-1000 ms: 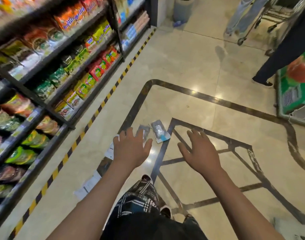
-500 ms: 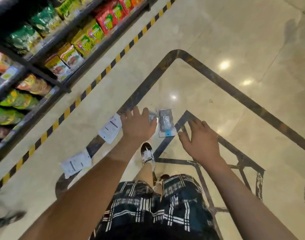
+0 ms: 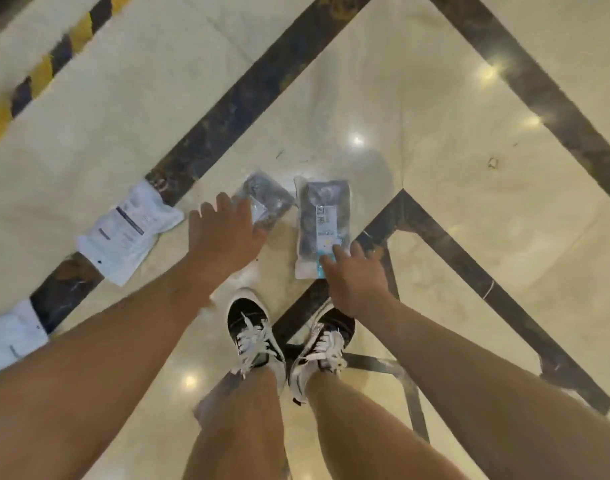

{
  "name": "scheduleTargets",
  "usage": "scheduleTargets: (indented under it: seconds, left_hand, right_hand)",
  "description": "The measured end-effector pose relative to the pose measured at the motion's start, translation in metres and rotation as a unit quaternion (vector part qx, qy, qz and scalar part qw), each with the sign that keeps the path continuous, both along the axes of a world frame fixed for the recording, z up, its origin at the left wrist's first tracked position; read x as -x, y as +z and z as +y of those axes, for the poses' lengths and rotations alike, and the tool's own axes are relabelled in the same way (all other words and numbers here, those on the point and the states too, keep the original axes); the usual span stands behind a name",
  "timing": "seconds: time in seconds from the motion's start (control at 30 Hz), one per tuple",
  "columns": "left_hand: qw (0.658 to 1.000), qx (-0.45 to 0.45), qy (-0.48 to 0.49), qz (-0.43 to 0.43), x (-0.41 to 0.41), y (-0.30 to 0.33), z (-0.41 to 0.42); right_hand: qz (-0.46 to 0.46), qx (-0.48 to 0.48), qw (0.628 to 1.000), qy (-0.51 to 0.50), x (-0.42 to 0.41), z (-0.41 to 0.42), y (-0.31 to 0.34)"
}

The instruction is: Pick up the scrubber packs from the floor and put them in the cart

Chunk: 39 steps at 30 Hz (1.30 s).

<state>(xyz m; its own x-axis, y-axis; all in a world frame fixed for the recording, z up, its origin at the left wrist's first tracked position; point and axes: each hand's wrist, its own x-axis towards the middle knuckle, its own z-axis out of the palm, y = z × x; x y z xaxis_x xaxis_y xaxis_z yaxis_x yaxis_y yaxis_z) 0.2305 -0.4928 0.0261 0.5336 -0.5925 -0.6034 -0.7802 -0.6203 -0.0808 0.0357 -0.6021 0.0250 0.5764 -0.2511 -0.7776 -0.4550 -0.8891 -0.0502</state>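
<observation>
Two clear scrubber packs with dark scrubbers inside lie side by side on the shiny floor. My left hand (image 3: pixel 224 233) is spread open over the near edge of the left scrubber pack (image 3: pixel 267 197), its fingertips covering part of it. My right hand (image 3: pixel 355 277) is open with its fingers on the lower corner of the right scrubber pack (image 3: pixel 322 220), which has a white and blue label. Both packs lie flat on the floor. The cart is out of view.
Two white packs lie on the floor at the left, one (image 3: pixel 128 230) near my left hand and one (image 3: pixel 9 336) at the frame's edge. My black and white shoes (image 3: pixel 255 330) stand just below the hands. A yellow and black floor stripe (image 3: pixel 40 72) runs along the upper left.
I have bent down, so the shelves and cart have left the view and the floor fills it. Both hands have dropped onto the two scrubber packs.
</observation>
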Motion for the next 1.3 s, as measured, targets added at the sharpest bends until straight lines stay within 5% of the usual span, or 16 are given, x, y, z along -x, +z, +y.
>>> scheduleTargets:
  seconds: [0.27, 0.4, 0.57, 0.6, 0.67, 0.7, 0.73, 0.8, 0.83, 0.9, 1.0, 1.3]
  left_hand:
    - [0.997, 0.003, 0.071, 0.017, -0.006, -0.195, 0.004]
    - [0.999, -0.001, -0.046, -0.008, -0.012, -0.205, 0.006]
    - [0.963, 0.051, -0.264, 0.029, -0.061, -0.195, 0.002]
    - [0.969, 0.077, -0.23, 0.053, -0.066, -0.191, 0.005]
    - [0.982, 0.178, 0.004, 0.071, -0.055, -0.183, 0.013]
    - [0.957, 0.214, 0.182, 0.073, -0.044, -0.181, 0.014]
    - [0.894, 0.209, 0.385, 0.093, -0.033, -0.181, 0.013]
    - [0.681, 0.14, 0.697, 0.178, -0.016, -0.186, 0.005]
    - [0.591, 0.134, 0.764, 0.223, -0.013, -0.192, 0.0]
    - [0.492, 0.164, 0.808, 0.28, -0.012, -0.206, -0.01]
    - [0.469, 0.184, 0.813, 0.291, -0.013, -0.21, -0.022]
    - [0.526, 0.212, 0.782, 0.258, -0.008, -0.143, 0.011]
  right_hand:
    - [-0.05, 0.039, 0.982, 0.176, -0.031, -0.067, -0.173]
    - [-0.058, 0.05, 0.993, 0.085, -0.019, -0.081, -0.185]
    - [-0.051, 0.092, 0.975, -0.197, 0.001, -0.104, -0.181]
    - [-0.038, 0.086, 0.966, -0.242, 0.005, -0.109, -0.181]
    - [-0.014, 0.06, 0.958, -0.279, 0.015, -0.115, -0.183]
    - [-0.003, 0.048, 0.958, -0.283, 0.02, -0.116, -0.184]
    - [0.006, 0.048, 0.959, -0.279, 0.026, -0.115, -0.186]
    - [0.014, 0.074, 0.963, -0.259, 0.034, -0.113, -0.191]
    - [0.016, 0.094, 0.962, -0.256, 0.037, -0.112, -0.195]
    - [0.021, 0.101, 0.956, -0.273, 0.039, -0.11, -0.2]
    - [0.012, 0.035, 0.934, -0.354, 0.036, -0.108, -0.2]
    - [-0.078, -0.095, 0.838, -0.531, 0.033, -0.061, -0.129]
